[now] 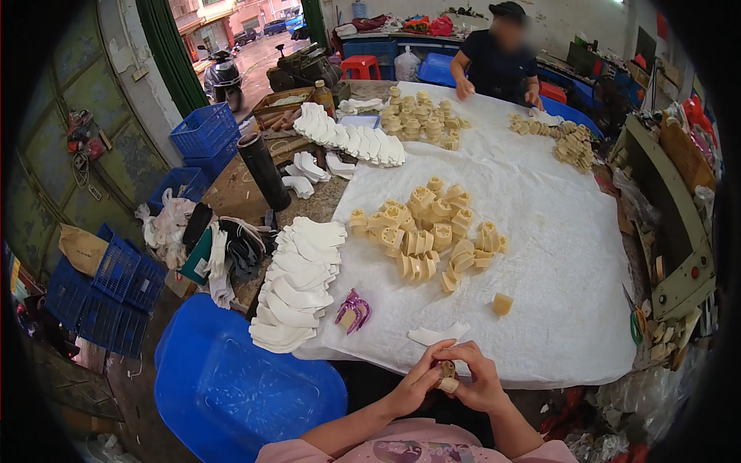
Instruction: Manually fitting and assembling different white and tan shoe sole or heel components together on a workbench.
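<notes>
My left hand (413, 386) and my right hand (480, 380) meet at the near edge of the table, both closed around a small cream heel block (447, 376) held between the fingers. Just beyond them a white curved strip (438, 334) lies flat on the white cloth (563, 255). A single cream block (502, 303) sits to the right of it. A heap of several cream heel blocks (428, 231) fills the middle of the cloth. A small purple and cream piece (353, 310) rests left of my hands.
A stack of white curved pieces (295, 282) lines the table's left edge, another stack (351, 139) lies farther back. A black cylinder (263, 171) stands upright. A blue bin (239, 386) is below left, blue crates (116, 293) beside it. Another person (498, 58) works at the far end.
</notes>
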`<state>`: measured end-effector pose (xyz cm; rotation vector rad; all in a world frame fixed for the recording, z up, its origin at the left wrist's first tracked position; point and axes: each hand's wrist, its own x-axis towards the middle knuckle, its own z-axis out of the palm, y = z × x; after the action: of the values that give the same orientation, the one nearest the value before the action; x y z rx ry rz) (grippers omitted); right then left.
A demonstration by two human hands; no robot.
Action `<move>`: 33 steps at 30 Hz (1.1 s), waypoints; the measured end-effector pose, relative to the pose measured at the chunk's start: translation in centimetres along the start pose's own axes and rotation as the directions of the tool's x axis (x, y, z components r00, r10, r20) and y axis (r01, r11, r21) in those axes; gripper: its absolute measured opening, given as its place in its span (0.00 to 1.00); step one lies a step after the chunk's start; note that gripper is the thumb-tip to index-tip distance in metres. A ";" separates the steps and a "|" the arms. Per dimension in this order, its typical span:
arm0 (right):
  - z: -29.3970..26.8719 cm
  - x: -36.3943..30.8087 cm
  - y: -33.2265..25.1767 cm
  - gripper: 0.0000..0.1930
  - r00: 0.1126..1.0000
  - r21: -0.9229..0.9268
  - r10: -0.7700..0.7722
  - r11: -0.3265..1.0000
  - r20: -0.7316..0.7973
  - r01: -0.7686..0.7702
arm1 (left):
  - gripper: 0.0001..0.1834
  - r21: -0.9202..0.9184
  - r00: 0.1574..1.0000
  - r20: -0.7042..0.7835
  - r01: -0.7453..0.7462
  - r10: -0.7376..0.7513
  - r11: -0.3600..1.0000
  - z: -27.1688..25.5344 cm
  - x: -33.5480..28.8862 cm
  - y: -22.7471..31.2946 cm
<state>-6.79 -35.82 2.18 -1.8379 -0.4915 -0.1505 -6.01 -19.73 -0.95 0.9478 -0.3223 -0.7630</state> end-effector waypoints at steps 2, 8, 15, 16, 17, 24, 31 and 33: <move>0.5 -0.1 0.1 0.21 0.991 -0.165 -0.106 0.982 -0.086 0.090 | 0.29 0.214 0.976 -0.146 -0.130 0.163 0.968 0.5 0.2 -0.5; 0.2 -1.1 2.0 0.13 0.928 0.589 0.371 0.746 0.019 -0.310 | 0.28 0.133 0.978 -0.045 -0.194 0.202 0.972 1.9 0.6 0.7; 0.9 -1.6 2.2 0.08 0.921 0.610 0.324 0.692 0.218 -0.388 | 0.28 0.403 0.913 -0.109 -0.320 0.392 0.857 3.2 0.3 -0.8; 1.0 -1.7 1.7 0.11 0.901 0.548 0.384 0.718 0.201 -0.428 | 0.26 0.367 0.917 -0.162 -0.287 0.364 0.885 3.3 0.1 -0.7; 1.2 -1.8 1.3 0.13 0.879 0.485 0.441 0.738 0.180 -0.469 | 0.26 0.367 0.918 -0.163 -0.285 0.363 0.886 3.3 0.1 -0.7; 4.5 -2.8 2.6 0.19 0.972 0.604 0.207 0.791 -0.115 -0.097 | 0.19 0.295 0.849 -0.347 -0.305 0.399 0.906 3.3 0.5 0.2; 3.9 -1.4 1.6 0.16 0.954 0.158 -0.078 0.979 -0.288 0.128 | 0.20 0.520 0.834 -0.224 -0.335 0.505 0.785 3.5 1.0 0.8; 3.5 -1.9 2.3 0.16 0.972 0.301 0.166 0.947 -0.168 -0.110 | 0.23 0.437 0.877 -0.270 -0.255 0.397 0.863 2.6 1.0 0.5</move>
<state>-8.11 -33.59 -1.60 -1.5444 -0.2334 -0.1497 -6.52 -21.90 0.87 1.3419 -0.3159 -0.1967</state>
